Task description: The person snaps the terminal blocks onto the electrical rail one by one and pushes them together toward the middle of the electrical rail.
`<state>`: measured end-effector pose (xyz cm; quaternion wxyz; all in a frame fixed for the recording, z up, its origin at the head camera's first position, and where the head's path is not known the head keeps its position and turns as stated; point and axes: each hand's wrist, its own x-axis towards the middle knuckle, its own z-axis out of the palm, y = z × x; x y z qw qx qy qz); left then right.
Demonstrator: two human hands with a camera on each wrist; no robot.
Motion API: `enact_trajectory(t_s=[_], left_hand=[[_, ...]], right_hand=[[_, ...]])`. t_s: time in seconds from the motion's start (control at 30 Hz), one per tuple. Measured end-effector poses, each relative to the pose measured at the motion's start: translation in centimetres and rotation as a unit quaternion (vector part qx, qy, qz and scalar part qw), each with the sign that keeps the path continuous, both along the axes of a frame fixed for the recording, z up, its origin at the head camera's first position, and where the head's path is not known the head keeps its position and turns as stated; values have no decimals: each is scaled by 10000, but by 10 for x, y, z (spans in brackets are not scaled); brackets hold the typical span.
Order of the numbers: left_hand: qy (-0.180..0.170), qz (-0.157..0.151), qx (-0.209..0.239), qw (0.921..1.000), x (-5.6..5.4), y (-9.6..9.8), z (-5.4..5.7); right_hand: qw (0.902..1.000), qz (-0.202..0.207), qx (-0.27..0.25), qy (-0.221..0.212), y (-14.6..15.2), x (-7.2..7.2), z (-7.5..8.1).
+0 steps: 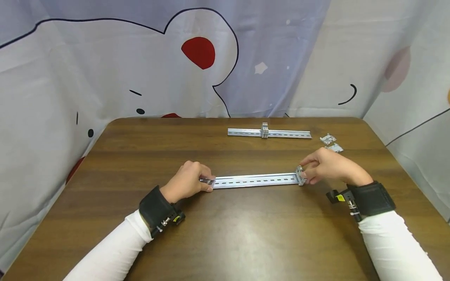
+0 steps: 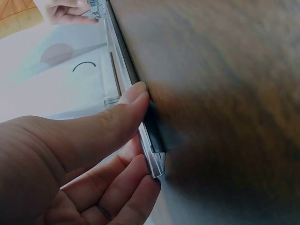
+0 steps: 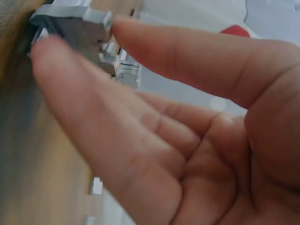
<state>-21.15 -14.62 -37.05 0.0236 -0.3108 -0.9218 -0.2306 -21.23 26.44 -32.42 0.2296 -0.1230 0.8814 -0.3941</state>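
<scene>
A slotted metal DIN rail (image 1: 253, 180) lies crosswise in the middle of the table. At its left end my left hand (image 1: 191, 177) pinches it, with the thumb (image 2: 133, 96) along the near edge and the fingers on the far side. A grey terminal block (image 1: 300, 175) stands upright on the rail's right end. My right hand (image 1: 330, 166) holds this block by its edges between thumb and index finger; in the right wrist view the block (image 3: 70, 23) shows between the two fingertips.
Behind, a second DIN rail (image 1: 288, 135) carries several terminal blocks (image 1: 265, 130) clustered near its middle. Two loose terminal blocks, one farther back (image 1: 328, 139) and one nearer (image 1: 334, 148), lie flat beyond my right hand. A printed curtain (image 1: 140, 66) hangs behind the wooden table (image 1: 225, 234).
</scene>
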Motion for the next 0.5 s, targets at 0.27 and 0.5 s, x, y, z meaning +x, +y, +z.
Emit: enact_trajectory(t_s=[0.27, 0.5], left_hand=[[25, -15, -20, 10000, 0, -1, 4], [-92, 50, -70, 9999, 0, 0, 2]], right_hand=[[9963, -134, -640, -566, 9, -8, -7], [9917, -126, -1063, -718, -10, -10, -18]])
